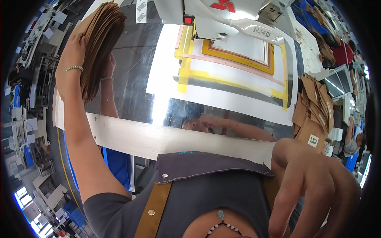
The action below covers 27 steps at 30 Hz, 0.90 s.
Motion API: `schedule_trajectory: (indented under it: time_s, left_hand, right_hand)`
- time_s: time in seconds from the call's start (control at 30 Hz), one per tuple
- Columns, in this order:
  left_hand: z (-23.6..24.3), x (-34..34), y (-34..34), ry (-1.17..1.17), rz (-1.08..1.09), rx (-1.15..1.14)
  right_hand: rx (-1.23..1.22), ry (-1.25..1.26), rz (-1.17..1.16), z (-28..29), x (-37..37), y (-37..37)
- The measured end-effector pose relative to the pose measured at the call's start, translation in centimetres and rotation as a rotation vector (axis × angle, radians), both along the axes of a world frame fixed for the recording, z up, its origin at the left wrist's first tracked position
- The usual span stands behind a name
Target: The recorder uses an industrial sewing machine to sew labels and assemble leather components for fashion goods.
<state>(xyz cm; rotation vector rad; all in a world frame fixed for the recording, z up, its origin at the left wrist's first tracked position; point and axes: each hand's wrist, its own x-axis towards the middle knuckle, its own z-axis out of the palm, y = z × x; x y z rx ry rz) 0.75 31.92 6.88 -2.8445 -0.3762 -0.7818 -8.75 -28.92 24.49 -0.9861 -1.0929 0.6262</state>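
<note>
My left hand [70, 59] is raised at the upper left and grips a thick stack of brown leather pieces [99, 43], held on edge above the shiny metal table [131, 79]. A beaded bracelet sits on that wrist. My right hand [313, 186] hangs close to the camera at the lower right, fingers loosely curled downward and holding nothing, just past the table's front edge [158, 139]. A white sewing machine head [222, 20] stands at the top centre over a yellow-taped template frame [238, 59] lying on the table.
A heap of brown cut pieces [313, 115] lies at the table's right end beside a small screen [335, 83]. Another person [351, 142] works at the far right. Workstations and blue bins fill the left and lower left.
</note>
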Motion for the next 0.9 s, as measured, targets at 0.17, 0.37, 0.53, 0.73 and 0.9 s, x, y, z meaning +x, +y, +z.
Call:
schedule_trajectory:
  time_s: [0.17,0.37,0.53,0.73,0.9]
  left_hand:
    - [0.0,1.3,1.4,0.033,-0.025,0.126]
    - [1.6,1.0,0.9,-0.114,0.105,-0.218]
    - [-0.3,-3.7,-7.8,-0.120,-0.230,-0.145]
    - [-3.3,-8.9,-19.1,0.137,-0.810,-0.159]
    - [-3.4,-10.8,-22.2,0.154,-0.809,-0.132]
  right_hand:
    - [0.227,0.071,0.066,-4.3,2.2,2.9]
    - [-0.296,-0.145,-0.271,-7.9,2.5,0.1]
    - [-0.539,-0.221,-0.257,-10.9,4.5,-0.3]
    - [-0.656,-0.821,-0.503,-14.7,5.9,3.2]
    - [-0.586,-1.219,-0.643,-17.9,7.4,7.8]
